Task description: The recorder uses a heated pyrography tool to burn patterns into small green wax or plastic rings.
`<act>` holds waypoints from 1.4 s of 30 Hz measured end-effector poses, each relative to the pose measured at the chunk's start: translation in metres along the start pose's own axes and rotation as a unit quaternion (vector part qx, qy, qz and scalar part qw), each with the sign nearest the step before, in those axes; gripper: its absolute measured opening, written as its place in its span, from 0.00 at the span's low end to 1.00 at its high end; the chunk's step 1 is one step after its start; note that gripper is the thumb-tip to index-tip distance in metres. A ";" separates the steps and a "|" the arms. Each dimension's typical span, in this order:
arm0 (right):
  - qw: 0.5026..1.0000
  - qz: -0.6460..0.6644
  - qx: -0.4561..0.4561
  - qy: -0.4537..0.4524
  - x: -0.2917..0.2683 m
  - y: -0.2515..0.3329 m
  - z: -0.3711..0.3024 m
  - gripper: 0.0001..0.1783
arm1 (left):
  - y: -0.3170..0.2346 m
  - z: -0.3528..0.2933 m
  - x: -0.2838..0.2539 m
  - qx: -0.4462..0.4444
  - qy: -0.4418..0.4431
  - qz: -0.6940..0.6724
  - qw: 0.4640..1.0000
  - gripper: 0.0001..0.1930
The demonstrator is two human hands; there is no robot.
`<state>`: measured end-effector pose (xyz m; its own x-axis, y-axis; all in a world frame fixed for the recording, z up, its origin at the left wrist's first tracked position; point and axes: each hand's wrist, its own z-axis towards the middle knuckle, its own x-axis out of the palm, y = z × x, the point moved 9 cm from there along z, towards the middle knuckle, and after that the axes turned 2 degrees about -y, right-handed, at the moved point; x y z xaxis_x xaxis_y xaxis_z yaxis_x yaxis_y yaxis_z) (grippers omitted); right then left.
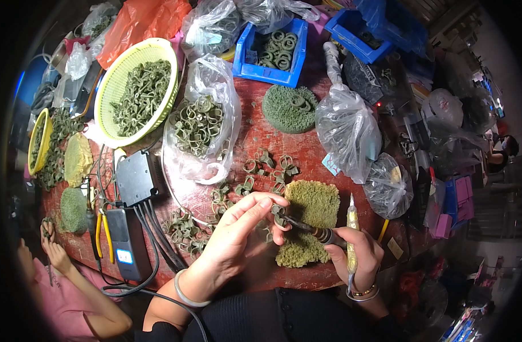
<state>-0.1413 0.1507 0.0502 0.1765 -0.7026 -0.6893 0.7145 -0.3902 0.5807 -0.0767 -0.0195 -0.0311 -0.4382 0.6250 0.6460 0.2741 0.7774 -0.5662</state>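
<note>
My left hand (238,228) pinches a small dark green ring (278,215) between thumb and fingers. In my right hand (360,256) is a soldering-iron-like tool (323,234) with a dark round handle, its thin tip meeting or nearly meeting the ring. A second slim pen-like tool (352,228), its grip wrapped in yellow, stands up between the same hand's fingers. Beneath and beyond the tools lie a yellow-green spongy block (313,202) and a rough piece of similar material (301,252). Loose green rings (187,232) are scattered left of my left hand.
Beyond are a yellow basket (101,102) of green pieces, an open plastic bag (233,108) of rings and a blue bin (295,77). Left, a black box (136,178) trails cables near yellow-handled pliers (108,236). A co-worker's hand (58,257) is at far left. Tied bags (347,128) stand right.
</note>
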 end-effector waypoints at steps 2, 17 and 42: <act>1.000 -0.002 0.005 0.005 0.001 -0.002 0.000 0.18 | 0.000 0.000 0.000 -0.004 -0.001 0.002 1.000 0.13; 1.000 0.002 0.006 -0.006 -0.001 -0.003 -0.001 0.18 | 0.000 0.001 0.002 0.000 0.006 -0.029 1.000 0.13; 1.000 -0.008 0.012 0.003 0.001 -0.003 -0.001 0.18 | 0.000 0.000 0.002 -0.008 0.004 -0.020 1.000 0.14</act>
<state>-0.1422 0.1519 0.0474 0.1701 -0.6924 -0.7012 0.7010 -0.4151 0.5799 -0.0778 -0.0183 -0.0304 -0.4415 0.5943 0.6723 0.2711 0.8026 -0.5314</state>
